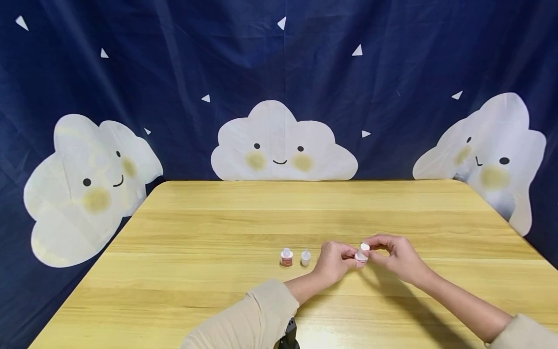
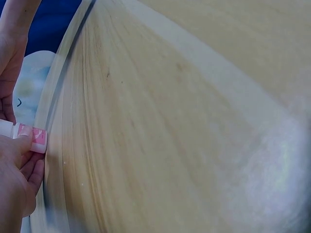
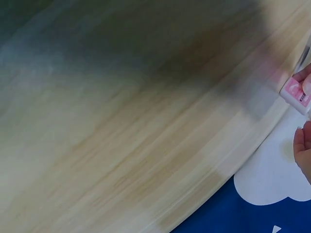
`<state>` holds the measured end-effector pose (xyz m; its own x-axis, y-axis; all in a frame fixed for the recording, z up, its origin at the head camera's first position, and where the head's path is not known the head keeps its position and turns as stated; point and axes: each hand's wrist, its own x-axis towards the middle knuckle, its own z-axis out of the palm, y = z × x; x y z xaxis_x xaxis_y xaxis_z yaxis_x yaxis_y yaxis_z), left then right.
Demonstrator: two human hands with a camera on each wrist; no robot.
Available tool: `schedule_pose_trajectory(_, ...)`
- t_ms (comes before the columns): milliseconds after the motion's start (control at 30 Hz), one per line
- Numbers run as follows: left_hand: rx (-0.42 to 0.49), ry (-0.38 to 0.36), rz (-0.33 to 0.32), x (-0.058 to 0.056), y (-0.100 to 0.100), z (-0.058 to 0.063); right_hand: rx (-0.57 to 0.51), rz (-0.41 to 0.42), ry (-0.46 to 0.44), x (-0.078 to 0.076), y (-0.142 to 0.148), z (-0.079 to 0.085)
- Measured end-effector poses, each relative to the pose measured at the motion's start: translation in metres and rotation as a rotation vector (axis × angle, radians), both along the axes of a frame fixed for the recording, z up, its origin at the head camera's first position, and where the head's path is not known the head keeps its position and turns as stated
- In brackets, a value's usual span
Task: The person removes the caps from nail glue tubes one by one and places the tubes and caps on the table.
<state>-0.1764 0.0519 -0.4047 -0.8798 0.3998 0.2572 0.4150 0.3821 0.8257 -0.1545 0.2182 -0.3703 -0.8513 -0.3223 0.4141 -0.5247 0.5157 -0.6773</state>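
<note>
My left hand [image 1: 333, 261] grips a small white bottle [image 2: 40, 139] with a pink label, low over the wooden table [image 1: 209, 232]. In the head view, the thumb and fingers of my right hand [image 1: 394, 254] pinch the white cap [image 1: 364, 247] at the bottle's top. Whether that cap is loose or seated cannot be told. To the left stands a second small bottle [image 1: 286, 260] with a reddish label and a pale bare top. Beside it sits a separate white cap [image 1: 305, 259] with a thin tip pointing up.
A dark blue curtain [image 1: 244, 58] with smiling white clouds hangs behind the table's far edge. Near the front, by my left sleeve [image 1: 248, 315], a black object [image 1: 289, 335] shows partly. My right forearm casts a shadow on the tabletop.
</note>
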Motion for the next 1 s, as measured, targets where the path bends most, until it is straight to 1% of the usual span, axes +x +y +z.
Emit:
schedule_pose_trajectory(200, 0.012, -0.014, -0.007, -0.0001, -0.0002, -0.0010, 0.001, -0.105, 0.043, 0.0016, -0.0057, -0.0007)
schedule_pose_trajectory(267, 0.011, -0.011, -0.007, -0.0002, -0.0004, -0.0010, -0.005, -0.129, 0.043, 0.0016, -0.0069, -0.0009)
schedule_pose_trajectory(433, -0.003, 0.015, -0.007, -0.0002, -0.0007, -0.0009, -0.006, -0.156, 0.034, 0.0017, -0.0081, -0.0016)
schedule_pose_trajectory(533, -0.006, 0.017, -0.010, -0.0001, -0.0004, -0.0007, 0.002, -0.169, 0.030, 0.0021, -0.0084, -0.0008)
schedule_pose_trajectory(667, 0.010, 0.004, -0.019, 0.0000, -0.0001, 0.0003, 0.000, -0.171, 0.030, 0.0027, -0.0085, 0.0002)
schedule_pose_trajectory(800, 0.025, -0.006, -0.030, 0.0002, -0.0003, 0.0008, 0.000, -0.150, 0.055, 0.0030, -0.0083, 0.0003)
schedule_pose_trajectory(1000, -0.010, 0.044, -0.025, 0.0007, -0.0015, 0.0011, 0.003, -0.092, 0.074, 0.0025, -0.0062, 0.0008)
